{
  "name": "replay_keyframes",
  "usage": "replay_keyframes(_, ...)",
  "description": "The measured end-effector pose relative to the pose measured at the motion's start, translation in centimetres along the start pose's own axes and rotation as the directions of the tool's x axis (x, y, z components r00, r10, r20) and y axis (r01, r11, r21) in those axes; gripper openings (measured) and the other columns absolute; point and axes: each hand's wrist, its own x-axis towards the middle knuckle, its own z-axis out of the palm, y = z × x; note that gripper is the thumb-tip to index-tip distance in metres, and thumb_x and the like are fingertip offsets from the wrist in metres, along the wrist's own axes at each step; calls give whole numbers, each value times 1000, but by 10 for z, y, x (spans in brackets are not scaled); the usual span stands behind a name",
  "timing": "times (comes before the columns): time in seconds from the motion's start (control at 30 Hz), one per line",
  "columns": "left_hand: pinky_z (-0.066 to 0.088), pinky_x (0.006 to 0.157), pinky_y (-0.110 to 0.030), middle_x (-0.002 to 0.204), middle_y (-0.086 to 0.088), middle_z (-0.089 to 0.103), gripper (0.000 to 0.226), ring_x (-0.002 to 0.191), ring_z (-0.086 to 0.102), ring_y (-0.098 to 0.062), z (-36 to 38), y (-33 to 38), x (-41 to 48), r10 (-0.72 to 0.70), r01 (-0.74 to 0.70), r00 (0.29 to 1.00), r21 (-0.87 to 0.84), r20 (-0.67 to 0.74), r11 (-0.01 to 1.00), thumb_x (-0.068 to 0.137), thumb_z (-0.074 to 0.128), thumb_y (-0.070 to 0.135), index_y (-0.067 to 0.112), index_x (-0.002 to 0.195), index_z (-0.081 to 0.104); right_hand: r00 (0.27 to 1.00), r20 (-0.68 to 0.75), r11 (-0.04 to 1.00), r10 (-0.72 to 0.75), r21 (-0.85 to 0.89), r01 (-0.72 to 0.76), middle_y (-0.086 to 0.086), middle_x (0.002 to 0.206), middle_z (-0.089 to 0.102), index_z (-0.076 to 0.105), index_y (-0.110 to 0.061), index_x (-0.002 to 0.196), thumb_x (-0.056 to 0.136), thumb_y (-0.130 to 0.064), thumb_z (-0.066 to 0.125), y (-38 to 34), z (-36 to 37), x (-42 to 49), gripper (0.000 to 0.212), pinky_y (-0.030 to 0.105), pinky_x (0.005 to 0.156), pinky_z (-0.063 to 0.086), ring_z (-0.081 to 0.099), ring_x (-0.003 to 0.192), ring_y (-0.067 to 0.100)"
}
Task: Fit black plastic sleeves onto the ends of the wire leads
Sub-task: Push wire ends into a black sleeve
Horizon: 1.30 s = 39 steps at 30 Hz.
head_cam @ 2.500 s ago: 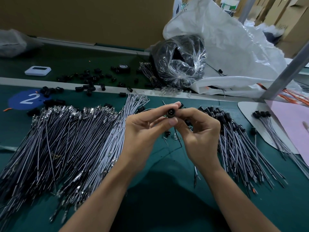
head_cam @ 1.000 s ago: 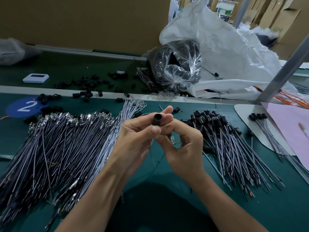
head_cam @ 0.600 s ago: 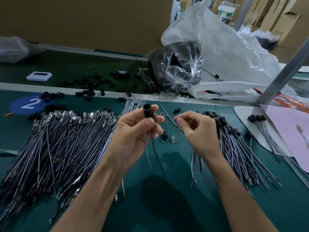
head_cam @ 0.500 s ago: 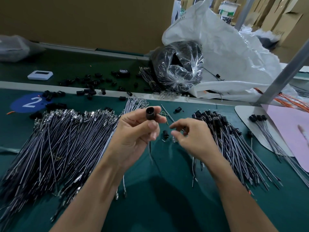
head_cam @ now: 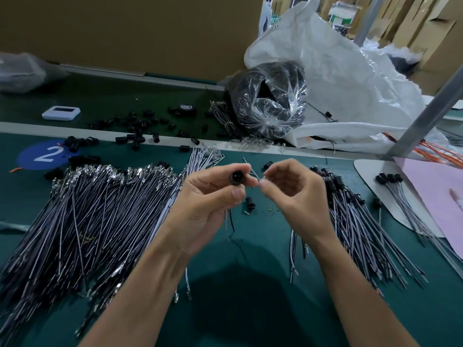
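Black sleeve (head_cam: 236,177), green table (head_cam: 250,309)

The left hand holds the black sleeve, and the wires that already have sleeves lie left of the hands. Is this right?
Not quite. The head view shows the left hand holding the black sleeve, but the wires that already have sleeves lie right of the hands.
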Motion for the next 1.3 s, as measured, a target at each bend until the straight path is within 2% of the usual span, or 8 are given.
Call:
replay_keyframes(0.07, 43, 63, -11, 83, 5, 75, 30, 67, 61, 1, -3, -2, 3, -49, 58, 991, 73, -123, 996, 62, 86, 14, 25, 90, 80, 997, -74, 984, -14, 177, 26, 3, 79, 70, 69, -12, 88, 81, -4, 74, -5, -3, -1, 12, 26, 71, 56, 67, 71, 15)
replay_keyframes(0.13, 42, 63, -11, 86, 4, 76, 28, 74, 62, 2, -5, -4, 5, -83, 115, 970, 131, -226, 985, 65, 83, 11, 25, 90, 80, 994, -105, 961, -16, 273, 44, 6, 80, 71, 71, -12, 95, 83, -4, 72, -8, -6, -2, 14, 28, 71, 57, 68, 72, 18)
replay_keyframes(0.3, 47, 67, -9, 85, -2, 76, 32, 81, 69, -1, -2, -10, 9, -49, 123, 937, 197, -346, 973, 62, 75, 18, 13, 93, 77, 990, -110, 933, -91, 337, 124, 4, 78, 72, 71, -10, 93, 84, -10, 70, -16, -3, -3, 10, 23, 70, 55, 68, 69, 16)
replay_keyframes(0.4, 51, 77, -12, 90, -3, 77, 33, 89, 71, -7, 1, -12, 9, -28, 124, 947, 284, -321, 951, 58, 78, 23, 18, 90, 79, 986, -114, 930, -119, 335, 151, 2, 79, 72, 71, -13, 93, 84, -7, 71, -19, -1, -5, 11, 23, 71, 55, 68, 71, 15)
replay_keyframes(0.57, 52, 78, -14, 95, 2, 77, 28, 91, 71, -7, 4, -14, 8, 26, 88, 961, 390, -276, 917, 63, 79, 24, 29, 90, 80, 992, -74, 956, -106, 267, 122, -5, 80, 73, 72, -15, 92, 83, -3, 72, -16, 4, -6, 15, 25, 73, 55, 69, 75, 12)
replay_keyframes(0.83, 53, 77, -15, 92, -1, 77, 28, 87, 73, -12, 6, -16, 8, 74, 48, 956, 402, -284, 914, 66, 76, 20, 19, 94, 77, 994, -78, 979, -78, 180, 91, -8, 75, 71, 73, -17, 88, 84, -9, 72, -8, 3, -3, 9, 21, 67, 51, 66, 68, 9)
replay_keyframes(1.0, 53, 77, -17, 91, -3, 77, 27, 88, 73, -14, 6, -18, 9, 90, 46, 947, 409, -307, 912, 65, 77, 21, 18, 91, 77, 992, -105, 985, -68, 148, 83, -6, 72, 71, 73, -20, 86, 84, -12, 71, -6, 4, -3, 8, 25, 65, 54, 66, 65, 12)
replay_keyframes(1.3, 53, 75, -15, 88, -2, 77, 25, 84, 73, -12, 4, -20, 9, 135, -2, 952, 435, -276, 900, 66, 76, 14, 14, 91, 76, 995, -72, 992, -65, 102, 72, -8, 72, 72, 74, -20, 85, 82, -4, 74, -6, 3, -2, 16, 25, 65, 55, 66, 64, 7)
